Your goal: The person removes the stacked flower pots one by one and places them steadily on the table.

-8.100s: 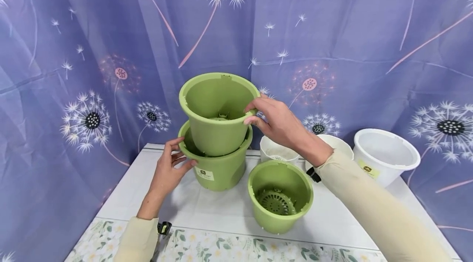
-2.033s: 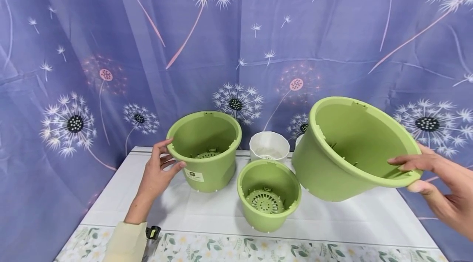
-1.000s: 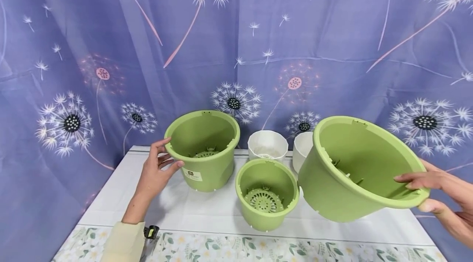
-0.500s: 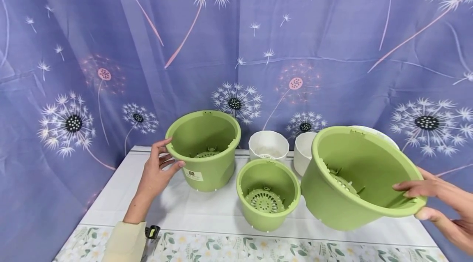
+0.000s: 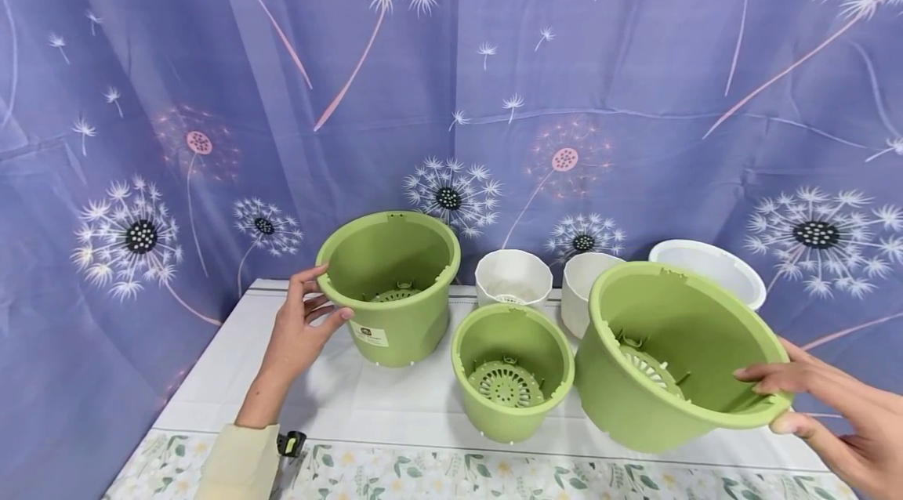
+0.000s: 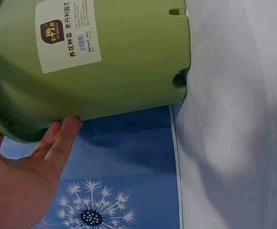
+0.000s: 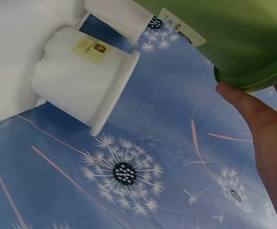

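Three green plastic flowerpots with slotted bottoms are in the head view. My left hand (image 5: pixel 303 327) holds the rim and side of the labelled left flowerpot (image 5: pixel 402 320), which stands upright on the table. In the left wrist view, fingertips (image 6: pixel 71 125) touch its wall below the rim. At right, my right hand (image 5: pixel 832 406) grips the rim of the largest flowerpot (image 5: pixel 635 406), thumb outside and fingers inside. That pot tilts toward the right hand, low over the table. A smaller flowerpot (image 5: pixel 504 418) stands upright between the two, its edge right beside the tilted one.
Behind stand a white faceted pot (image 5: pixel 513 273), a second white pot (image 5: pixel 578 296) partly hidden by the large green one, and a bigger white pot (image 5: pixel 705 265) at right. A blue dandelion-print curtain (image 5: pixel 395 92) hangs close behind the white-covered table (image 5: pixel 381 406).
Earlier, my right hand held the largest flowerpot above the left one. Since then it has carried it right and lowered it, uncovering the white pots. My left hand keeps its hold.
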Demonstrator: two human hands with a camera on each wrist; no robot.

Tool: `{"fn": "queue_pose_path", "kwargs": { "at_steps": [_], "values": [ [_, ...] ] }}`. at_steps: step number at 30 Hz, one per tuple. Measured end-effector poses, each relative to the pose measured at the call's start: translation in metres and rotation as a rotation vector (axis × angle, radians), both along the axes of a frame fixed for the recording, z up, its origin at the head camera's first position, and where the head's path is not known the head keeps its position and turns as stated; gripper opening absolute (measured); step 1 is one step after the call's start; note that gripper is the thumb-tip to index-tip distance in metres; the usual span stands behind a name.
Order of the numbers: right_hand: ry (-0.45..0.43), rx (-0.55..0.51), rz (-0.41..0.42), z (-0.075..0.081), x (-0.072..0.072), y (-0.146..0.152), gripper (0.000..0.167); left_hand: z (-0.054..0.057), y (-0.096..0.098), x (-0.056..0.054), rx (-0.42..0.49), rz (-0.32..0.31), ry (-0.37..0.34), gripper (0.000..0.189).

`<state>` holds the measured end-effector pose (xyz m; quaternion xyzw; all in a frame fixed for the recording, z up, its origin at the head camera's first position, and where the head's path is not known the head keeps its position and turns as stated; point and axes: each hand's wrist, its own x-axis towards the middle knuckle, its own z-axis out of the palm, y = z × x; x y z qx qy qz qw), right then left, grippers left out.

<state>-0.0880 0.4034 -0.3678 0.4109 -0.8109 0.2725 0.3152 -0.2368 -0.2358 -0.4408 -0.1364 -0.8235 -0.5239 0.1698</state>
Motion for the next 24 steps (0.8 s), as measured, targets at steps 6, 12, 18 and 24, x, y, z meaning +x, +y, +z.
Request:
{"fn": "queue_pose_path", "kwargs": {
  "at_steps": [6, 12, 18, 24],
  "values": [
    [-0.011, 0.054, -0.103, -0.014, 0.004, 0.0, 0.039, 0.0, 0.0, -0.001, 0.005, -0.006, 0.0, 0.081],
    [-0.014, 0.064, -0.127, -0.022, 0.002, 0.001, 0.039, 0.0, 0.0, 0.0, 0.004, -0.007, -0.003, 0.081],
    [-0.034, 0.071, -0.133, -0.028, 0.0, 0.0, 0.035, 0.002, 0.0, 0.0, -0.004, 0.001, 0.003, 0.081],
    [-0.073, 0.081, -0.15, -0.038, -0.001, 0.004, 0.028, 0.002, 0.0, 0.001, -0.003, -0.006, 0.005, 0.081]
  ]
}}
